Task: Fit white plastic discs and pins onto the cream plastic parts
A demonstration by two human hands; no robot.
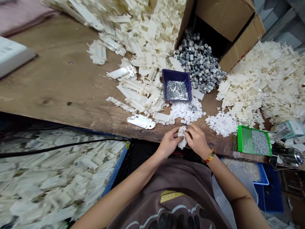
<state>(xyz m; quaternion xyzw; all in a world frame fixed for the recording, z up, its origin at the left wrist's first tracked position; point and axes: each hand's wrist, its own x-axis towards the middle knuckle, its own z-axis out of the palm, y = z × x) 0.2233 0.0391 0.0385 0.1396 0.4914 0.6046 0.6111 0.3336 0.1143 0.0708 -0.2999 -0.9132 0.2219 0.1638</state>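
At the front edge of the wooden table, a small flat white plastic part (182, 137) with notched ends is held up between my hands. My left hand (169, 143) grips it from the left, thumb across its face. From the right, my right hand (196, 140) has its fingers closed against the part's upper right side; any small piece between those fingertips is hidden. Just beyond lie small white plastic discs (187, 111) and a dark purple bin (164, 86) of thin metal pins. A longer white plastic piece (141, 121) rests left of my hands.
Loose white plastic parts (147, 35) are heaped at the back. A cardboard box (226, 19) lies behind grey cylindrical pieces (200, 60). On the right are another white heap (274, 76), more discs (221, 124) and a green tray (240, 140) of tiny metal pieces. A black cable (59, 148) crosses lower left.
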